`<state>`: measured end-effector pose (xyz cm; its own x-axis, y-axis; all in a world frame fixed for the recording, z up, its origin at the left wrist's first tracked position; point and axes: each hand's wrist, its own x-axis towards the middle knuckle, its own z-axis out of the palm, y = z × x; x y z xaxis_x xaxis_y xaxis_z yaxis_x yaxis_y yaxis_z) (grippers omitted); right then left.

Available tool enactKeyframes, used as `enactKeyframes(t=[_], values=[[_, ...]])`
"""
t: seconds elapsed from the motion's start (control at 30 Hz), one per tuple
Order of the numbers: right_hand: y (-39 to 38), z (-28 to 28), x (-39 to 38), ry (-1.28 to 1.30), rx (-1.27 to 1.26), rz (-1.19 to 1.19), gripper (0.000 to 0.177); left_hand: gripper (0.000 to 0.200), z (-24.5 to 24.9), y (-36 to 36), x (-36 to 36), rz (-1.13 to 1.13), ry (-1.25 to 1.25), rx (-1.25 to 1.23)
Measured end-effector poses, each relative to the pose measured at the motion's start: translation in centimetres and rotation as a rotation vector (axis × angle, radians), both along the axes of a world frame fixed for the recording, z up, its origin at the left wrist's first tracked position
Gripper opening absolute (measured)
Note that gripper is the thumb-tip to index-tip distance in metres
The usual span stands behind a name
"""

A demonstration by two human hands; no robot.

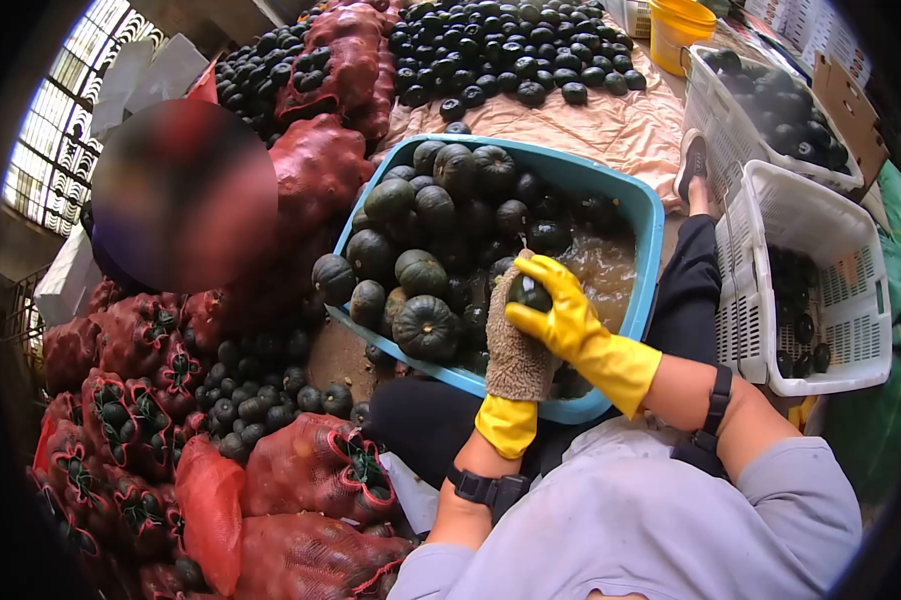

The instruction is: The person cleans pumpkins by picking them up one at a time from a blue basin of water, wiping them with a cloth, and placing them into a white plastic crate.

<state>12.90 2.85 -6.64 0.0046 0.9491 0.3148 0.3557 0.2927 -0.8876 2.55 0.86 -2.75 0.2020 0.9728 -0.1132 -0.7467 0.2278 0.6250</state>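
A small dark green pumpkin (531, 292) is held between my two hands above the blue tub (653, 262). My right hand (571, 325), in a yellow rubber glove, curls its fingers and thumb round it. On my left hand (519, 345) a brown terry washing mitt covers a yellow glove and presses against the pumpkin's left side; its fingers are hidden inside the mitt. Dark green pumpkins, such as a ribbed one (427, 328), are heaped in the tub's left part. Murky, splashing water (603, 265) fills its right part.
White plastic crates (833, 345) with pumpkins stand at right, near a yellow bucket (679, 35). Many pumpkins (511, 50) lie on a sheet (596, 135) behind the tub. Red mesh sacks (306, 465) crowd the left, where another person (181, 200) appears blurred.
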Motion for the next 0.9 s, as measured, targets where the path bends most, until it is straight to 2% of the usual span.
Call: enactKeyframes(t=[0.03, 0.07, 0.1, 0.13, 0.17, 0.2, 0.23, 0.27, 0.3, 0.33, 0.37, 0.4, 0.43, 0.5, 0.53, 0.57, 0.6, 0.67, 0.7, 0.73, 0.77, 0.8, 0.83, 0.9], values=[[1.6, 0.2, 0.0, 0.127, -0.207, 0.001, 0.069, 0.068, -2.2, 0.8, 0.1, -0.019, 0.154, 0.044], [3.0, 0.3, 0.2, 0.135, -0.171, -0.058, 0.067, 0.064, -2.1, 1.2, 0.0, -0.034, 0.307, 0.087], [3.5, 0.2, -0.1, 0.154, -0.139, -0.123, 0.066, 0.061, -1.8, 0.8, -0.6, -0.033, 0.820, 0.290], [3.0, 1.3, 0.2, -0.015, -0.120, -0.171, 0.063, 0.058, -0.1, 0.4, -1.1, 0.023, 1.342, 0.465], [1.1, 1.9, 0.1, 0.063, -0.111, -0.091, 0.068, 0.053, -3.1, 1.3, -1.5, -0.098, 0.440, 0.215], [-1.4, 1.9, -0.4, 0.106, -0.085, 0.037, 0.069, 0.049, -6.1, 2.1, -1.8, -0.101, -0.425, -0.149], [-3.2, 1.8, -0.4, 0.141, -0.064, 0.166, 0.071, 0.048, -6.1, 1.8, -1.7, 0.022, 0.032, 0.115], [-3.8, 1.8, -0.1, -0.139, 0.068, 0.169, 0.074, 0.047, -6.1, 1.5, -1.7, 0.207, 0.518, 0.285], [-2.8, 1.9, 0.6, -0.130, 0.114, 0.207, 0.070, 0.057, -6.1, 1.7, -1.7, 0.149, 0.749, 0.287], [-0.6, 0.8, 0.8, -0.101, 0.083, 0.083, 0.069, 0.070, -4.6, 1.9, -1.8, 0.084, 0.980, 0.298], [1.9, -0.4, 0.8, -0.069, 0.056, -0.042, 0.069, 0.090, 1.4, 1.7, -2.3, -0.061, 1.629, 0.426], [3.4, -0.3, 0.4, -0.021, -0.035, -0.255, 0.068, 0.095, -0.3, 1.6, -1.5, -0.006, 1.540, 0.503], [3.2, 0.1, 0.8, -0.041, -0.103, -0.253, 0.072, 0.099, -2.8, 2.0, -0.9, 0.052, 1.450, 0.581], [0.2, 0.9, 1.9, 0.075, -0.095, 0.214, 0.072, 0.101, -4.5, 2.6, -2.0, 0.112, 1.321, 0.610], [-0.8, 1.8, 2.5, 0.147, -0.242, 0.405, 0.070, 0.098, -4.3, 2.0, -2.9, 0.163, 1.218, 0.672], [-0.4, 4.2, 3.3, 0.351, -0.522, 0.533, 0.063, 0.089, -3.8, 1.6, -3.2, 0.211, 1.225, 0.695], [1.8, 2.9, 4.5, 0.212, -0.401, 0.508, 0.061, 0.081, -3.2, 1.1, -3.5, 0.260, 1.233, 0.717], [2.5, 3.5, 3.7, -0.213, -0.219, 0.208, 0.047, 0.062, -3.4, 2.1, -3.1, 0.286, 1.473, 0.773], [0.1, 3.6, 1.7, -0.113, -0.015, 0.208, 0.040, 0.055, -4.4, 2.8, -2.8, 0.266, 1.591, 0.844], [-1.1, 4.6, 0.4, -0.275, 0.001, 0.162, 0.039, 0.042, -3.6, 2.0, -3.2, 0.306, 1.463, 0.791], [-2.0, 5.0, -0.2, -0.435, 0.015, 0.116, 0.039, 0.042, -4.7, 2.5, -3.4, 0.222, 1.474, 0.720], [-1.5, 4.8, 1.0, -0.333, 0.075, 0.228, 0.038, 0.042, -5.9, 2.9, -3.6, 0.141, 1.487, 0.648], [-1.5, 6.5, 1.5, -0.012, -0.420, 0.286, 0.036, 0.044, -6.0, 2.8, -3.3, 0.195, 1.502, 0.663], [-0.6, 3.7, 1.9, 0.746, -0.647, 0.232, 0.035, 0.049, -6.2, 1.6, -3.2, 0.287, 1.545, 0.680]])
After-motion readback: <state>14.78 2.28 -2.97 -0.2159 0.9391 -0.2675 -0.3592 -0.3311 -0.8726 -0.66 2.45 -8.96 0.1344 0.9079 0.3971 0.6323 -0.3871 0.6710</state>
